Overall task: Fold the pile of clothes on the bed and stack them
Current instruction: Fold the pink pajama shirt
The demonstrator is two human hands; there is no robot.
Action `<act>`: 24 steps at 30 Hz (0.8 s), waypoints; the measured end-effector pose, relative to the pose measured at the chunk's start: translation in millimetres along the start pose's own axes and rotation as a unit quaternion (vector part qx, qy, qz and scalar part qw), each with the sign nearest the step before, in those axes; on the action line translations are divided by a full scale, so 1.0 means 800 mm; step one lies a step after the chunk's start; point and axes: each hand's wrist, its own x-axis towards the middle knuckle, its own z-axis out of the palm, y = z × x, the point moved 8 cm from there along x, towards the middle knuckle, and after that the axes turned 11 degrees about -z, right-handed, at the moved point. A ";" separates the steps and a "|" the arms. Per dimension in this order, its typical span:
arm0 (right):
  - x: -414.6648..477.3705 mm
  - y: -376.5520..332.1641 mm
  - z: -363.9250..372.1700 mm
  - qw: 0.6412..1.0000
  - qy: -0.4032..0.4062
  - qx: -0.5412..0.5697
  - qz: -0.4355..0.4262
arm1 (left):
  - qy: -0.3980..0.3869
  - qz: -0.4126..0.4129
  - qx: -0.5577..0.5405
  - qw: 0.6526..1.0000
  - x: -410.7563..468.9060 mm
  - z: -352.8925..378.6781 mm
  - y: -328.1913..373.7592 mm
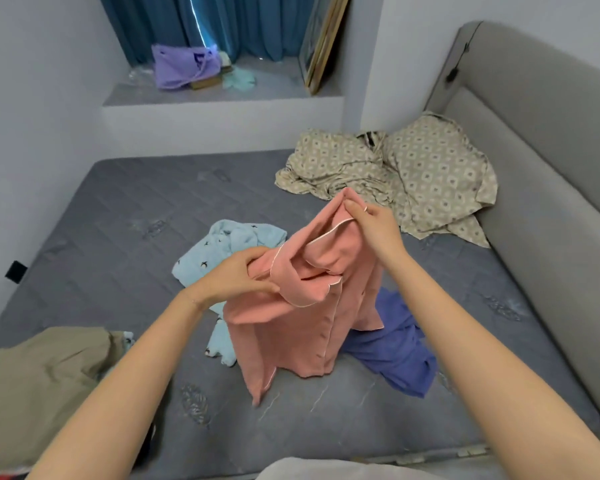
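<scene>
A pink pyjama shirt (291,327) with white piping hangs above the grey mattress (118,209), its hem touching the bed. My left hand (238,277) grips the shirt's left shoulder area. My right hand (373,223) pinches the collar higher up. Behind the shirt lies a crumpled light-blue patterned garment (219,247). A blue-purple garment (399,355) lies crumpled to the shirt's right. An olive-green garment (39,379) sits at the near left edge.
A beige patterned sheet (413,174) is bunched at the far right by the grey padded headboard (541,140). A window ledge (205,95) holds a purple bag (184,65) and picture frames (321,43). White walls bound the left side.
</scene>
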 end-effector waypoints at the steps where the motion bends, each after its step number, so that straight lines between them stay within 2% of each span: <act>1: 0.001 -0.002 0.001 1.000 -0.002 0.005 0.003 | 0.022 0.007 -0.015 1.000 -0.004 -0.002 0.006; 5: -0.003 -0.014 0.003 0.999 -0.014 0.025 0.014 | 0.128 0.031 -0.089 0.987 -0.024 -0.026 0.017; 8: -0.008 -0.026 0.002 0.999 -0.034 0.008 0.012 | 0.162 0.042 -0.105 0.980 -0.036 -0.037 0.017; 12: -0.017 -0.028 0.004 0.995 -0.081 0.040 0.031 | 0.170 0.015 -0.140 0.975 -0.055 -0.032 0.013; 15: -0.018 -0.017 0.006 0.990 -0.130 0.044 0.039 | 0.162 -0.008 -0.235 0.958 -0.072 -0.023 0.016; 17: -0.030 -0.028 0.005 0.984 -0.173 0.032 0.013 | 0.147 -0.020 -0.267 0.952 -0.076 -0.014 0.015; 21: -0.037 -0.056 -0.010 0.975 -0.201 0.078 -0.043 | 0.137 -0.022 -0.246 0.959 -0.088 -0.017 0.031; 24: -0.026 -0.069 -0.028 0.975 -0.180 0.095 -0.086 | 0.193 0.055 -0.182 0.963 -0.106 -0.043 0.068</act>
